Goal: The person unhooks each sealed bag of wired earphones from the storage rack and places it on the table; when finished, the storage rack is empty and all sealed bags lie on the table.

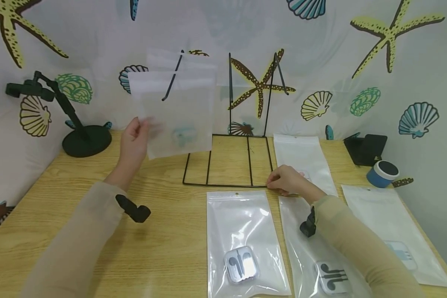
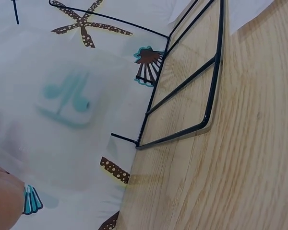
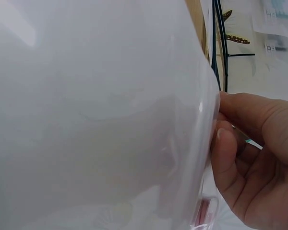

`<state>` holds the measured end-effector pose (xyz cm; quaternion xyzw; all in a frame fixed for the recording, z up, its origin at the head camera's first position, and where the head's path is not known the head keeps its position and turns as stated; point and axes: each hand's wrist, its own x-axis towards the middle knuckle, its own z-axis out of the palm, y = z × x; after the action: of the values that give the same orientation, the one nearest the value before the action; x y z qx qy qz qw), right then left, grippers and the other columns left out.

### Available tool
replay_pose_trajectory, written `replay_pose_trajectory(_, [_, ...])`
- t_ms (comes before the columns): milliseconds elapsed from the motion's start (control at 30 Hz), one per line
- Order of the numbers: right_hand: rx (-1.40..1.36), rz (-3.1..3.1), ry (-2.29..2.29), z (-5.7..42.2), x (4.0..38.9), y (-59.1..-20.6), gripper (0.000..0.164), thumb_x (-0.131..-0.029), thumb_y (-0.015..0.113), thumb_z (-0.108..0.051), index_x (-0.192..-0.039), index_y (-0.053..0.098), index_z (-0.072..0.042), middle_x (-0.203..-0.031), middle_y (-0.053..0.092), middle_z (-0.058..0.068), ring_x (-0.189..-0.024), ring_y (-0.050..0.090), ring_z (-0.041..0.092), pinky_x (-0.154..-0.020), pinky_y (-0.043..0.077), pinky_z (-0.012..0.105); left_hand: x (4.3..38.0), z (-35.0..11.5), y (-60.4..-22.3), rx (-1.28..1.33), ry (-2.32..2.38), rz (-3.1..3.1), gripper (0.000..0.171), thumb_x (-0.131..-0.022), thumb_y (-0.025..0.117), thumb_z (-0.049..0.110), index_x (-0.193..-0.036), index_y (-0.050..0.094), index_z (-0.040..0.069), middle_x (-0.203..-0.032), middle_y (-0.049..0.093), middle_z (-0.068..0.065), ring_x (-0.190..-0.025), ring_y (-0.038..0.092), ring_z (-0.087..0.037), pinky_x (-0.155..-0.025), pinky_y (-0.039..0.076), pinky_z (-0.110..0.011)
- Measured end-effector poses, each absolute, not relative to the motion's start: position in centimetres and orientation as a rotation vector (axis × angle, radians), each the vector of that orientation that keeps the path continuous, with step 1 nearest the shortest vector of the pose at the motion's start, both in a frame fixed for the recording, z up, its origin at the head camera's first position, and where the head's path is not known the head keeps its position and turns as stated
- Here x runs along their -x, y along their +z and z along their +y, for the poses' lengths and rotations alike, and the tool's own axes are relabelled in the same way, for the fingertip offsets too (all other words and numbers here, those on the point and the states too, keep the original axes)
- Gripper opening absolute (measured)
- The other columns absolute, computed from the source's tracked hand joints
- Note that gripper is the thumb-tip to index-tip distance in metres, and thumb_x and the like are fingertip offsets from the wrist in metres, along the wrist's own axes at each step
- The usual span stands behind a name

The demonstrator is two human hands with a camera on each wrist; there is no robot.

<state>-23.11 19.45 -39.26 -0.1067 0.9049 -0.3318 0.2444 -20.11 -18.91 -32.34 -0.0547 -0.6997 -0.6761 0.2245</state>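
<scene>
My left hand (image 1: 134,138) pinches the left edge of a frosted zip bag (image 1: 179,111), raised upright at the hook on the left of a black wire display rack (image 1: 229,186). The hook's arm shows in front of the bag. Through the film, a case of earphones (image 2: 67,96) looks blurred and bluish. Another frosted bag (image 1: 201,61) appears behind it, its top edge higher. My right hand (image 1: 290,180) pinches the front right corner of the rack's base, above a flat bag (image 1: 298,211); its fingertips are partly hidden in the right wrist view.
A bag with cased earphones (image 1: 236,231) lies in front of the rack. More bags lie on the right, one (image 1: 380,215) near the table edge. A black stand (image 1: 85,138) is back left; a black holder (image 1: 365,149) and blue jar (image 1: 381,176) are back right.
</scene>
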Motion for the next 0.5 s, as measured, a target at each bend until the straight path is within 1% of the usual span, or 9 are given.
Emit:
replay_pose_trajectory(100, [0.335, 2.463, -0.904, 19.5, 23.0, -39.0, 0.010, -0.073, 0.064, -0.022, -0.075, 0.064, -0.012, -0.053, 0.049, 0.004, -0.041, 0.043, 0.011, -0.039, 0.042, 0.024, 20.0, -19.2, -32.7, 0.212, -1.883, -1.906, 0.027, -0.085, 0.044, 0.024, -0.098, 0.052, 0.002, -0.096, 0.059, -0.009, -0.089, 0.055, -0.018, -0.082, 0.040, -0.029])
replay_pose_trajectory(167, [0.348, 2.458, -0.901, 19.6, 23.0, -39.0, 0.011, -0.073, 0.064, -0.023, -0.075, 0.064, -0.012, -0.052, 0.049, 0.004, -0.041, 0.043, 0.011, -0.039, 0.042, 0.024, 20.3, -19.7, -33.3, 0.277, -1.938, -1.858, 0.025, -0.085, 0.045, 0.023, -0.098, 0.053, 0.003, -0.097, 0.059, -0.010, -0.088, 0.056, -0.018, -0.079, 0.042, -0.026])
replay_pose_trajectory(300, [0.313, 2.471, -0.891, 19.5, 23.2, -39.1, 0.008, -0.074, 0.063, -0.021, -0.075, 0.065, -0.013, -0.053, 0.050, 0.004, -0.041, 0.042, 0.011, -0.039, 0.041, 0.023, 19.7, -19.8, -33.2, 0.300, -1.940, -1.869, 0.026, -0.085, 0.046, 0.023, -0.099, 0.053, 0.003, -0.096, 0.059, -0.010, -0.087, 0.056, -0.018, -0.078, 0.043, -0.025])
replay_pose_trajectory(367, [0.304, 2.481, -0.884, 19.4, 23.2, -39.2, 0.006, -0.075, 0.062, -0.019, -0.075, 0.065, -0.013, -0.053, 0.050, 0.004, -0.041, 0.042, 0.011, -0.038, 0.040, 0.021, 18.9, -19.5, -32.5, 0.280, -1.903, -1.905, 0.028, -0.086, 0.044, 0.023, -0.099, 0.052, 0.000, -0.096, 0.059, -0.010, -0.087, 0.056, -0.019, -0.078, 0.042, -0.025])
replay_pose_trajectory(500, [0.308, 2.499, -0.869, 19.3, 23.2, -39.3, 0.007, -0.074, 0.063, -0.019, -0.076, 0.065, -0.012, -0.053, 0.050, 0.004, -0.041, 0.041, 0.011, -0.036, 0.038, 0.021, 18.2, -19.5, -32.2, 0.311, -1.968, -1.875, 0.025, -0.086, 0.043, 0.018, -0.099, 0.052, -0.002, -0.095, 0.059, -0.008, -0.087, 0.056, -0.018, -0.077, 0.043, -0.024])
